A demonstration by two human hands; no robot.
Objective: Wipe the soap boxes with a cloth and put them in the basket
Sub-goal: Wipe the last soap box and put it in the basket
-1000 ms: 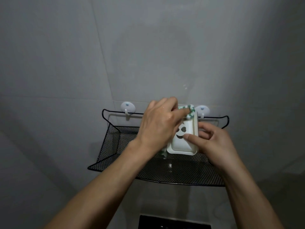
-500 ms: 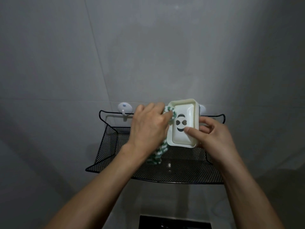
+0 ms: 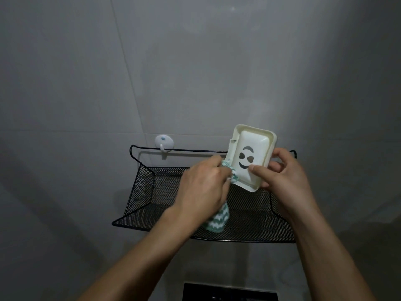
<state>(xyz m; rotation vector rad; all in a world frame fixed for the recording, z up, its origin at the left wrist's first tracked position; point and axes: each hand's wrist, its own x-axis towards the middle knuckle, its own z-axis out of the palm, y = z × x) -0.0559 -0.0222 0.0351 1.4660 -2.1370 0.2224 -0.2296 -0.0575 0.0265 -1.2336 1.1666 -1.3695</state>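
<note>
Held up in front of the wall, above the right half of the black wire-mesh basket (image 3: 149, 192): a cream-white plastic soap box (image 3: 249, 156), rectangular with rounded corners, tilted so its top leans right. Shallow tray shape, with a raised rim all round, a smoother inner panel, and a small notch on the left edge. Cut through the panel, a smiling face: two dark eye holes under a curved arc, with a crooked smile below. Gripped by the right hand (image 3: 284, 179), thumb pressed on the front near the lower right of the face, fingers curled round the right edge and behind; grip closed firmly on the box. Against the box's lower left edge, a green and white zigzag-patterned cloth (image 3: 217, 220), bunched in the left hand (image 3: 201, 187); grip curled tight around the cloth, a small tuft showing at the fingertips where cloth meets box, the rest hanging down below the wrist toward the basket's floor. Basket hung on the grey tiled wall (image 3: 195, 72) by its top rail, caught on a white round hook (image 3: 164, 142) at the left; right end of the rail hidden behind box and hand. Low in the view, below the basket, the top of a dark rectangular object (image 3: 230, 292), too cropped to identify.
</note>
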